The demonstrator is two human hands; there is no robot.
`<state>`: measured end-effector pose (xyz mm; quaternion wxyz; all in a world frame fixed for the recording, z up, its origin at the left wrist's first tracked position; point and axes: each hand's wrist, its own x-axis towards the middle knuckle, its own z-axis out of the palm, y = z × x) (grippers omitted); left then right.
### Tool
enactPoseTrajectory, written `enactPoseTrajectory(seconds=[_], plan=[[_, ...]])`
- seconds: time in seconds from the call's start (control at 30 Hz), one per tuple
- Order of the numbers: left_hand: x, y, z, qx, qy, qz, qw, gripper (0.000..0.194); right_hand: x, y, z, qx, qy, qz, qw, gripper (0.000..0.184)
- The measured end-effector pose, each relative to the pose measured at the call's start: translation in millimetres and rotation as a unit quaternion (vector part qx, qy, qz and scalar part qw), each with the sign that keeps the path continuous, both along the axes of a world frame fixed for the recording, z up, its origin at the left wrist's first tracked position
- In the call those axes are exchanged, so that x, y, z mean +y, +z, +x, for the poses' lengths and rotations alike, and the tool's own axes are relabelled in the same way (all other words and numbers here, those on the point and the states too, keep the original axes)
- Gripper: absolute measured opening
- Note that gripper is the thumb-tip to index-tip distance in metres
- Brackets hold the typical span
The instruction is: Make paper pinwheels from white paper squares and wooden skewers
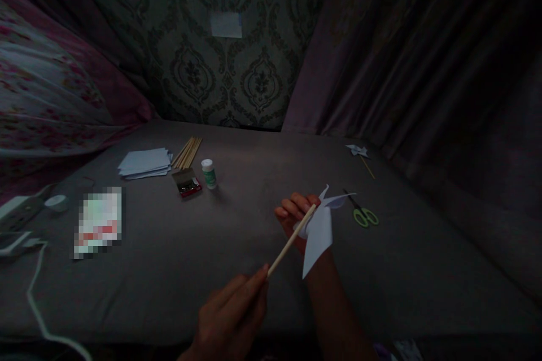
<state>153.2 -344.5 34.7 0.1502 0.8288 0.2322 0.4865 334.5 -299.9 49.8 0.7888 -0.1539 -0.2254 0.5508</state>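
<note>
Low in the view, my left hand (232, 307) is closed around the lower end of a thin wooden stick (290, 242). The stick slants up to the right, and its upper end meets a folded white paper pinwheel (319, 237). At that upper end my right hand (298, 211) pinches the pinwheel near its middle, fingers bent behind the paper. The paper blades hide part of the palm and wrist. Just right of the pinwheel, green-handled scissors (364, 215) lie on the table. Another pinwheel on a stick (359, 152) lies farther back.
On the grey-covered table (169, 276) stand a small white-and-green bottle (209, 174) and an opened small box (188, 186) of metal pieces. Behind are wooden sticks (187, 153) and stacked white paper (145, 162). A blurred packet (99, 220), power strip (19, 211) and white cable (37, 304) are left.
</note>
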Motion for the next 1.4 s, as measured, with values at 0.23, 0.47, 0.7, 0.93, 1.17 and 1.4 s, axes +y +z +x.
enactPoseTrajectory(seconds=[0.23,0.47,0.7,0.93,1.17,1.4], plan=[[4.2,-6.3,-4.3,0.04,0.011,0.002,0.999,0.031,0.8,-3.6,5.9,-0.02,-0.017,-0.004,1.0,0.025],[8.8,-3.0,3.7,0.022,-0.01,0.004,1.0,0.033,-0.8,1.0,12.7,-0.057,-0.039,-0.016,0.997,0.021],[9.0,-2.2,11.6,0.004,-0.006,0.011,1.0,0.03,-6.8,9.7,17.8,-0.077,-0.054,-0.006,0.996,0.019],[13.8,6.9,20.8,-0.037,-0.008,-0.006,0.999,0.024,-7.8,5.7,20.4,-0.101,-0.068,0.01,0.993,0.017],[32.5,8.6,32.1,-0.068,-0.041,-0.184,0.98,0.021,12.1,14.2,24.9,-0.113,-0.1,-0.076,0.986,0.021],[65.8,8.7,49.4,-0.118,-0.01,-0.469,0.875,0.033,56.4,19.4,34.8,-0.128,-0.111,-0.141,0.975,0.026]])
